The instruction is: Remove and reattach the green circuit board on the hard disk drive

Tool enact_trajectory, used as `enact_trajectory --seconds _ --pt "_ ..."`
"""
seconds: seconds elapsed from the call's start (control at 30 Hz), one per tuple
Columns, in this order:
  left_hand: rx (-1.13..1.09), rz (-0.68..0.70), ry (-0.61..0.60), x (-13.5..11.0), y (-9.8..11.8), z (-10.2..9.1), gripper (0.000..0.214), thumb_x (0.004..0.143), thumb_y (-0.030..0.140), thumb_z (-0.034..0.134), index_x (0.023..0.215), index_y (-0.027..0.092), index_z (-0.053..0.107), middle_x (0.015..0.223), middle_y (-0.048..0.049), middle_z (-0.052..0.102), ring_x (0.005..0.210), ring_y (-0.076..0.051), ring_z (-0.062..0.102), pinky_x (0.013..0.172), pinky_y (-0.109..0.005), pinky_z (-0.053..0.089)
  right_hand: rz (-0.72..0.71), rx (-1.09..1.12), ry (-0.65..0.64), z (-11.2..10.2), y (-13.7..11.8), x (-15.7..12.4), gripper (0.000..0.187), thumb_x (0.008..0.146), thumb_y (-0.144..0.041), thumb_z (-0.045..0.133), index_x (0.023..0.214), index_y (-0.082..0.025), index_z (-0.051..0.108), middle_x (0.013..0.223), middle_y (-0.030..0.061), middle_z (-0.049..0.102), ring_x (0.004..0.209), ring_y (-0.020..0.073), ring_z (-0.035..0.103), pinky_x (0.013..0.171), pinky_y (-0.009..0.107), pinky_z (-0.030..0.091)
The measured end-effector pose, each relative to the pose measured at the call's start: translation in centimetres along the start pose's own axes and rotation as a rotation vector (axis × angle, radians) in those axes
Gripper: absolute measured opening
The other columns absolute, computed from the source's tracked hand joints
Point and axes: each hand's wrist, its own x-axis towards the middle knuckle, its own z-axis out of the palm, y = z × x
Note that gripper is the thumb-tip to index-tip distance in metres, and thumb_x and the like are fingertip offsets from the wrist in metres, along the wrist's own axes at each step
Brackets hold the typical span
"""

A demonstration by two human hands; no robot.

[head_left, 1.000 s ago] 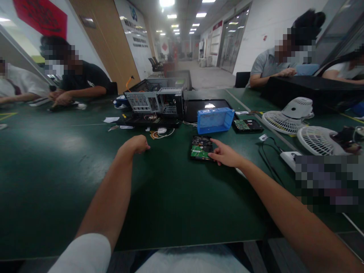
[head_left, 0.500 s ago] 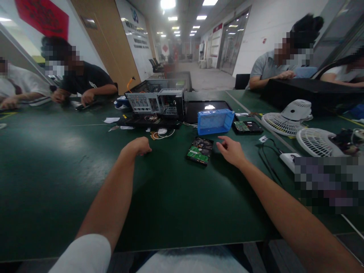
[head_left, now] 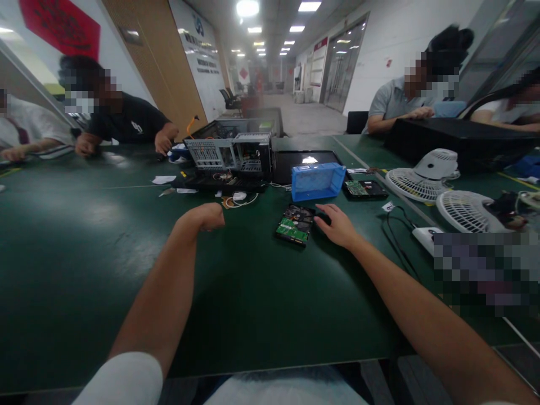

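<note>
A hard drive point(head_left: 294, 224) lies circuit-board side up on the green table point(head_left: 84, 253), its green board facing me. My right hand point(head_left: 337, 225) rests palm down just right of the drive, fingers stretched toward its far right corner, holding nothing. My left hand point(head_left: 206, 216) hovers over the table left of the drive, curled into a loose fist with its fingers bent under; nothing shows in it.
A blue plastic bin point(head_left: 317, 181) stands behind the drive, a second drive point(head_left: 365, 188) to its right. An open computer case point(head_left: 232, 149) sits further back. Two white fans point(head_left: 422, 174) and black cables point(head_left: 399, 236) lie at right. Other people sit around the table.
My right hand let go of the drive's right edge, leaving it turned slightly, then settled flat beside it. My left fist barely moved.
</note>
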Motion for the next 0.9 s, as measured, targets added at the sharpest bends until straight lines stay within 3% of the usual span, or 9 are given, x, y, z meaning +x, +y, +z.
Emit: enact_trajectory --seconds 0.07,0.17,0.27,0.4,0.57,0.9 --pt "0.034 0.084 0.009 -0.3 0.8 -0.3 0.018 0.081 0.028 0.063 0.091 0.016 0.073 0.082 -0.0072 0.074 0.072 -0.020 0.066 0.068 -0.027 0.048 -0.028 0.015 -0.042 0.0 -0.3 0.0 0.050 0.098 -0.044 0.058 0.142 -0.019 0.059 0.137 0.0154 0.061 0.128 0.0310 0.058 0.113 0.049 0.046" --pt "0.083 0.331 0.094 -0.9 3.0 -0.2 0.026 0.088 0.033 0.058 0.104 0.018 0.071 0.107 -0.0084 0.074 0.090 -0.021 0.067 0.076 -0.027 0.048 -0.033 0.031 -0.103 0.1 -0.6 0.0 0.053 0.101 -0.047 0.052 0.146 -0.019 0.056 0.149 0.0153 0.053 0.136 0.0306 0.053 0.117 0.049 0.042" --pt "0.107 0.523 0.172 -1.4 6.3 0.8 0.028 0.094 0.037 0.052 0.105 0.017 0.069 0.107 -0.0092 0.073 0.095 -0.023 0.066 0.080 -0.030 0.048 -0.040 0.043 -0.161 0.2 -0.6 0.0 0.054 0.104 -0.049 0.046 0.148 -0.020 0.055 0.154 0.0147 0.050 0.141 0.0302 0.049 0.119 0.050 0.040" --pt "0.073 0.707 0.228 -2.0 10.9 3.0 0.024 0.098 0.034 0.050 0.105 0.018 0.065 0.107 -0.0081 0.071 0.096 -0.022 0.065 0.083 -0.032 0.047 -0.067 0.054 -0.165 0.2 -0.6 0.0 0.050 0.104 -0.049 0.046 0.140 -0.019 0.062 0.145 0.0154 0.059 0.136 0.0306 0.054 0.117 0.051 0.042" --pt "0.073 0.701 0.302 -2.5 13.7 4.7 0.023 0.102 0.033 0.043 0.107 0.019 0.061 0.114 -0.0102 0.065 0.099 -0.023 0.064 0.084 -0.034 0.048 -0.072 0.057 -0.120 0.0 -0.9 -0.1 0.047 0.103 -0.049 0.049 0.134 -0.019 0.065 0.128 0.0147 0.067 0.122 0.0295 0.062 0.111 0.049 0.048" --pt "0.241 0.633 0.334 -3.1 13.9 4.4 0.024 0.103 0.035 0.040 0.114 0.023 0.058 0.120 -0.0085 0.060 0.088 -0.023 0.066 0.068 -0.032 0.047 -0.054 0.052 -0.131 0.0 -0.9 -0.2 0.049 0.101 -0.050 0.052 0.137 -0.018 0.062 0.129 0.0151 0.065 0.123 0.0290 0.061 0.110 0.047 0.047"
